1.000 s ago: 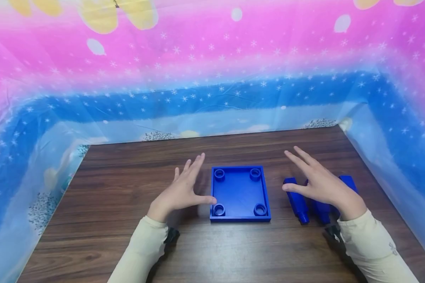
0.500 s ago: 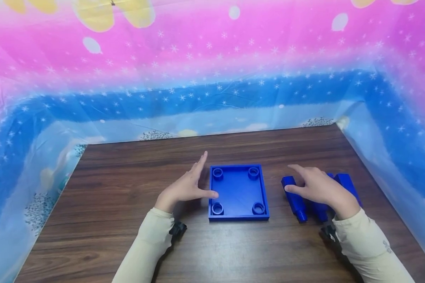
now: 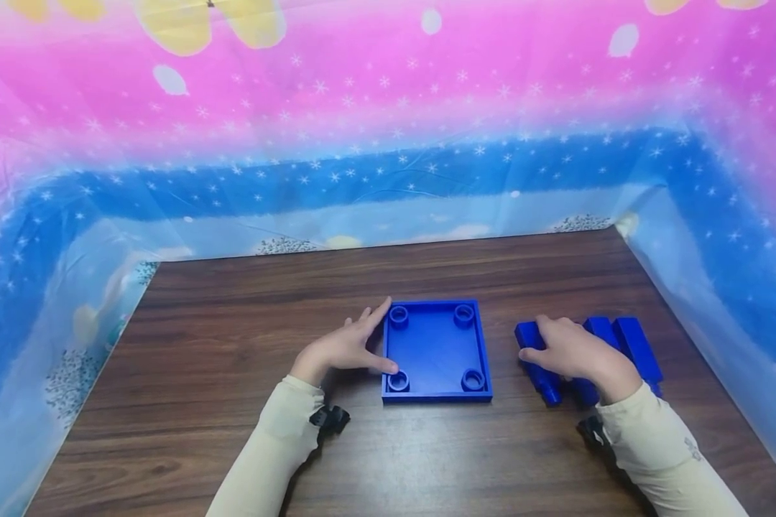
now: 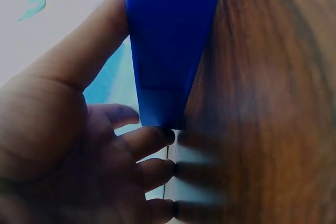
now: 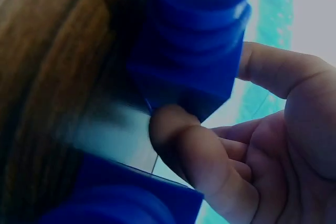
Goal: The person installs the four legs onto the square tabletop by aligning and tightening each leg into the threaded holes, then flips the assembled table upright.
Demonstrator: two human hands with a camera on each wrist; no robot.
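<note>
A square blue tabletop [image 3: 436,352] lies underside up on the wooden table, a round socket in each corner. My left hand [image 3: 343,348] is at its left edge, thumb by the near-left socket and index finger by the far-left corner. The left wrist view shows the tabletop's side [image 4: 173,35] between thumb and fingers. To the right, my right hand [image 3: 575,352] pinches the leftmost blue table leg [image 3: 533,373] between thumb and index finger. Its round, ridged peg [image 5: 197,24] shows in the right wrist view. This leg seems to be lying on the table.
More blue table legs lie in a row, such as the rightmost leg [image 3: 636,345]; my right hand partly covers another. A neighbouring leg [image 5: 115,203] appears low in the right wrist view. A patterned cloth [image 3: 388,179] encloses the wooden table [image 3: 233,323] at back and sides.
My left hand has moved right and onto the tabletop's edge. My right hand has come down, its fingers closing on the leftmost leg. The tabletop and legs stay in place.
</note>
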